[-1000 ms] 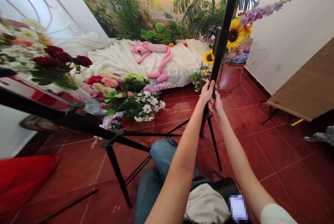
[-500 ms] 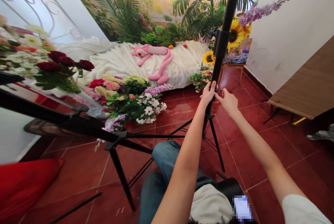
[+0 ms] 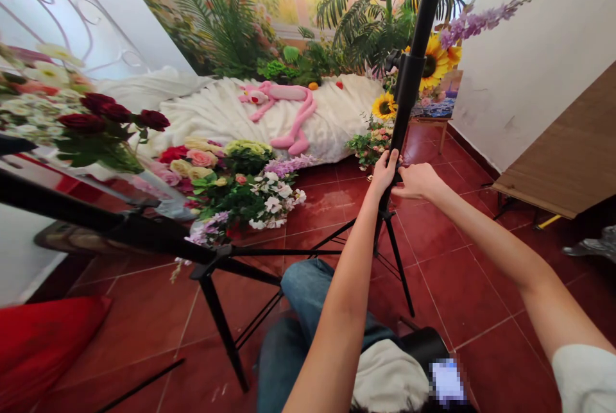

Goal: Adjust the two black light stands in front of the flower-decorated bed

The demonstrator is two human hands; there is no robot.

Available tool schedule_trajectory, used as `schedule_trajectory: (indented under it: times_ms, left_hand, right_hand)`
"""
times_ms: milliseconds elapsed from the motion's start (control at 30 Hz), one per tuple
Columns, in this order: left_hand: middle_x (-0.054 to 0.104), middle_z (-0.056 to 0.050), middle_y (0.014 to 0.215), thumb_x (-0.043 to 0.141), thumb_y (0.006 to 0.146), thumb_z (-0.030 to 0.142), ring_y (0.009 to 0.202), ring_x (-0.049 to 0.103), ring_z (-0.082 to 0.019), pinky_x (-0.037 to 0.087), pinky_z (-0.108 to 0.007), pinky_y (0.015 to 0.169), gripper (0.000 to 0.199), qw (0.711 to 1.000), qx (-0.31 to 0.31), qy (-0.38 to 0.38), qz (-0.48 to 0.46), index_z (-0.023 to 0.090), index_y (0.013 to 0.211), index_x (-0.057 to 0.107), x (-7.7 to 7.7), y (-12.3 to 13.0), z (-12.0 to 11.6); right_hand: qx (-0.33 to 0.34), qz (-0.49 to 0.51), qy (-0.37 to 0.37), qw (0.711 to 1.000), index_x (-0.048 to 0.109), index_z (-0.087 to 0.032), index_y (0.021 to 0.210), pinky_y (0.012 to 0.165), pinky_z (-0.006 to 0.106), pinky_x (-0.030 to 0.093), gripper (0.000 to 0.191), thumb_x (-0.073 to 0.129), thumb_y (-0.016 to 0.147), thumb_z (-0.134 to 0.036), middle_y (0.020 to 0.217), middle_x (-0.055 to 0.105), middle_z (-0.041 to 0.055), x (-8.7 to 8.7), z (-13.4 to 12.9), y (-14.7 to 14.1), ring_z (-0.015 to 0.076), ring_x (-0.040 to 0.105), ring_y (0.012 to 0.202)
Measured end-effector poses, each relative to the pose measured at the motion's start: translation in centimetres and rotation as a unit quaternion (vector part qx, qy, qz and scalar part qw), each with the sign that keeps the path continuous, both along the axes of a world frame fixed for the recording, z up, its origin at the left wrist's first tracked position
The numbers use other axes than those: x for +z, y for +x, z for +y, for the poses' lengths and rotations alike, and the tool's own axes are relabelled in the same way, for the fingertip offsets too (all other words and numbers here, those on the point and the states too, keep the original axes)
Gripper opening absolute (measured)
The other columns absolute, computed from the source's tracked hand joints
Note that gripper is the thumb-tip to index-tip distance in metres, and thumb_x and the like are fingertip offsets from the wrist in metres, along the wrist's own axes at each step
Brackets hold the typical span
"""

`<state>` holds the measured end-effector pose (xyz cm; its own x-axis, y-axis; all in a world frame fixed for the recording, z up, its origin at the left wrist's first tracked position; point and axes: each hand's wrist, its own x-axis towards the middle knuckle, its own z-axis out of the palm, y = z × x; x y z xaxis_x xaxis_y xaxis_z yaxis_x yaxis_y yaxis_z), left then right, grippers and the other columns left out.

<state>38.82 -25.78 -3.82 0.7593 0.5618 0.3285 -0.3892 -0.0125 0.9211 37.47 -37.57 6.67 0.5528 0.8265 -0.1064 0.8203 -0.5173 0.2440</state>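
My left hand is wrapped around the lower part of a black light stand, which leans slightly to the right in view. Against the same pole's right side, my right hand is bent at the wrist with its fingers closed in a pinch. A small dark part of the stand, likely its tightening knob, shows at those fingertips, mostly covered. Below both hands the stand's legs spread over the red tiles.
A second black stand slants across the left. Artificial flowers and a white cloth with a pink plush toy lie ahead. A brown board leans at right; a red cushion sits lower left.
My right hand has turned over at the wrist, its knuckles now lying flatter beside the pole, and the right elbow has swung outward. My left hand keeps its hold.
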Motion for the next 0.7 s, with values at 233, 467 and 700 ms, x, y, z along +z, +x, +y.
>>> schedule_trajectory:
  times_ms: [233, 467, 700]
  left_hand:
    - [0.061, -0.001, 0.075, 0.053, 0.078, 0.080, 0.072, 0.057, -0.011, 0.047, -0.025, 0.072, 0.062, 1.000, -0.008, -0.012, 0.001, 0.018, 0.079, 0.057, 0.3, -0.4, 0.1]
    - [0.060, -0.001, 0.080, 0.053, 0.079, 0.079, 0.074, 0.056, -0.011, 0.047, -0.024, 0.075, 0.061, 1.000, -0.026, -0.014, 0.007, 0.018, 0.083, 0.058, -0.6, 0.1, 0.5]
    - [0.063, -0.002, 0.080, 0.054, 0.079, 0.078, 0.076, 0.059, -0.012, 0.050, -0.025, 0.076, 0.060, 0.999, -0.034, -0.027, -0.004, 0.018, 0.083, 0.058, -0.6, 0.4, 0.4]
  right_hand:
    - [-0.211, -0.023, 0.021, 0.977, 0.069, 0.005, 0.110, 0.054, 0.028, 0.050, 0.038, 0.038, 0.089, 0.006, 0.094, 0.072, 0.0282, -2.0, 4.0, -3.4, 0.0295, 0.073, 0.081]
    - [-0.206, -0.020, 0.031, 0.978, 0.072, 0.006, 0.096, 0.051, 0.031, 0.054, 0.033, 0.043, 0.082, 0.012, 0.074, 0.072, 0.0213, -2.1, 5.0, -3.1, 0.0275, 0.073, 0.070]
    - [-0.163, 0.044, 0.014, 0.986, 0.076, -0.001, 0.097, 0.059, 0.038, 0.059, 0.025, 0.057, 0.080, -0.001, 0.077, 0.074, 0.0223, -2.0, 5.5, 0.1, 0.0331, 0.074, 0.077]
